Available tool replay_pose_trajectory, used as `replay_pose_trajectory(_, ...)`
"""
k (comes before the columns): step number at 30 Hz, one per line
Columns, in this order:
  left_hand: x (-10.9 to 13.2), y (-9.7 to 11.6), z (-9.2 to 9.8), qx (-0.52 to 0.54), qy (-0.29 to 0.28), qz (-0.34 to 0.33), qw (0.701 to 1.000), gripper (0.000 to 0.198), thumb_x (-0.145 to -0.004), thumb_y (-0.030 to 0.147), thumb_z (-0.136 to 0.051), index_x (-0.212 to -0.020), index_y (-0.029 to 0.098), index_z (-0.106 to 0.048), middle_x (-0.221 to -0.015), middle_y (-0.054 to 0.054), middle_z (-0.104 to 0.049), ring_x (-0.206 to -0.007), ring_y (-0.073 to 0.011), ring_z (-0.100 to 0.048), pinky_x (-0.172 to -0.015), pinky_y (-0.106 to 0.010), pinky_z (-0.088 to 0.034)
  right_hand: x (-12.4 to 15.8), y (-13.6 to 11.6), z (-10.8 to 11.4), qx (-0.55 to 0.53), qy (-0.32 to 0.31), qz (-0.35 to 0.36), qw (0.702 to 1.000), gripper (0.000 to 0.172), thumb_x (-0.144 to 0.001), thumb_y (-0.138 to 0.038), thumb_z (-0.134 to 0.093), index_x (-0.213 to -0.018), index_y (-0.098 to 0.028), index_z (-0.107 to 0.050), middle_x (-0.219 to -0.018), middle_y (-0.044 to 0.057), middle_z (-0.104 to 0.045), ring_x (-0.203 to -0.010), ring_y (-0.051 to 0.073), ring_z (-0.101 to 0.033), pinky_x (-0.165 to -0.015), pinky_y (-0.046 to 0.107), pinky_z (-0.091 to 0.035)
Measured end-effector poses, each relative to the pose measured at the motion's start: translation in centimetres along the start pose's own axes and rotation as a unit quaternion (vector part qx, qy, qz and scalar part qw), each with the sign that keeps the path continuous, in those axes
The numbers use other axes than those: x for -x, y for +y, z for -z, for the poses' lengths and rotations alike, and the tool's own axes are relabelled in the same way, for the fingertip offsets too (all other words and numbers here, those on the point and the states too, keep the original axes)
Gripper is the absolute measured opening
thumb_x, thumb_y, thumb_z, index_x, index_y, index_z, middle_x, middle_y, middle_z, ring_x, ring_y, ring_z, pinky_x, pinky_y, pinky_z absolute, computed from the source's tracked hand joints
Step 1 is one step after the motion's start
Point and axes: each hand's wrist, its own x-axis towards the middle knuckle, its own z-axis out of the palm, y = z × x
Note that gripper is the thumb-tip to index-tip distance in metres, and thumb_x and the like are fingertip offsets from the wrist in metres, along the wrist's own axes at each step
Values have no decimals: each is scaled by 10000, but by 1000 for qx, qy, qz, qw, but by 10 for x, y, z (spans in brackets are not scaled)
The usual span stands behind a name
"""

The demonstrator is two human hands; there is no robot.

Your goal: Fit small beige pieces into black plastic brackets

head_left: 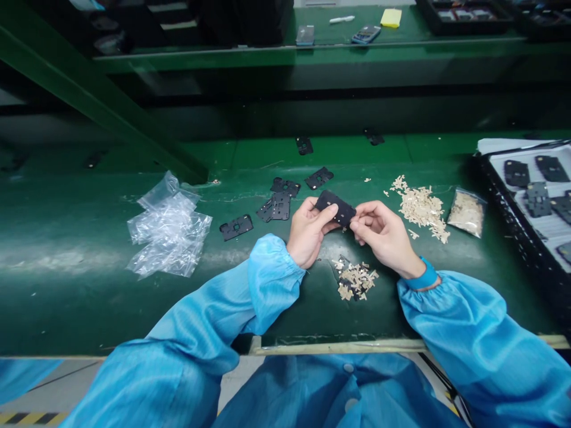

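Note:
My left hand (308, 233) is closed around the left part of a thin black plastic plate (334, 208), its thumb lying on the upper face. At the plate's right corner, the fingertips of my right hand (379, 233) are pinched together; any small piece between them is too small to see. Below the hands lies a small pile of beige T-shaped pieces (357, 279) mixed with dark bits. Several similar black plates (281, 205) are on the green bench left of the hands. A larger heap of beige pieces (422, 208) sits to the right.
Clear plastic bags (172, 229) are heaped at left, near a green post (134, 128). A filled zip bag (466, 213) lies at right, beside a black-edged tray (495, 208) holding more plates. Phone-like devices (366, 34), a white pen (342, 19) and yellow notes (391, 18) rest on the shelf.

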Motion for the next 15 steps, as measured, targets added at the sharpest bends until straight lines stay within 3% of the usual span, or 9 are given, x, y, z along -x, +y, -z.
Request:
replay_pose_trajectory(4,0,-1,1,-32,10,-6,999,482,-675,379,-902,-843,195,-489,-791,43,-668,-699,-82,-667,-632,-197,-577,0,-4,0,14,3,2,1000,265,-894,-417,-754,-1009,-210,-635,-657,-35,-603,-564,114,-561,-524,249,-475)
replay_pose_trajectory(7,0,-2,1,-40,9,-10,999,500,-680,386,-901,-829,197,-462,-787,45,-659,-697,-81,-669,-625,-191,-579,0,-2,1,5,3,7,1000,257,-917,-436,-726,-1009,-208,-652,-730,-9,-656,-568,113,-575,-530,260,-485)
replay_pose_trajectory(10,0,-3,2,-43,6,-14,999,506,-684,392,-901,-827,198,-456,-790,42,-661,-704,-86,-677,-618,-190,-583,-1,1,2,-38,7,3,999,230,-927,-420,-721,-998,-211,-655,-834,10,-692,-579,106,-596,-509,252,-475)
replay_pose_trajectory(15,1,-7,1,-34,9,-33,999,532,-648,391,-930,-800,185,-464,-757,51,-648,-681,-80,-671,-601,-182,-602,-1,1,-5,-154,1,-47,987,255,-888,-413,-773,-934,-215,-619,-775,-23,-657,-539,87,-566,-468,226,-432)
